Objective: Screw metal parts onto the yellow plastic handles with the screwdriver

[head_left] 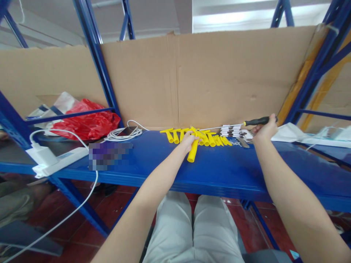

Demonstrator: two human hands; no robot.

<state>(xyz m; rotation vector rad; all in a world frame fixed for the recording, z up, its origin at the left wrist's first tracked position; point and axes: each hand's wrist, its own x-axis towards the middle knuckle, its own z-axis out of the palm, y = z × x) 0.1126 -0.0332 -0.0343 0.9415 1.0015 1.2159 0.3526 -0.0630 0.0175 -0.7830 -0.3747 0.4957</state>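
Note:
My left hand point(188, 141) is closed around a yellow plastic handle point(193, 152), whose round end points down toward me. In my right hand point(266, 128) is a screwdriver point(256, 121) with a black and yellow grip. Its long shaft runs left, and the tip reaches the top of the yellow handle; whether it sits on a screw is too small to tell. Several more yellow handles point(175, 136) lie in a row behind my left hand. Right of them are small yellow pieces point(222, 141), tiny loose parts point(236, 142) and a flat metal piece point(242, 142).
A stack of white and brown items point(230, 130) lies against the cardboard wall point(219, 80). On the left are a coiled white cable point(123, 134), a red plastic bag point(87, 118), and a power strip point(61, 160). Blue posts point(94, 54) frame the blue shelf point(227, 171).

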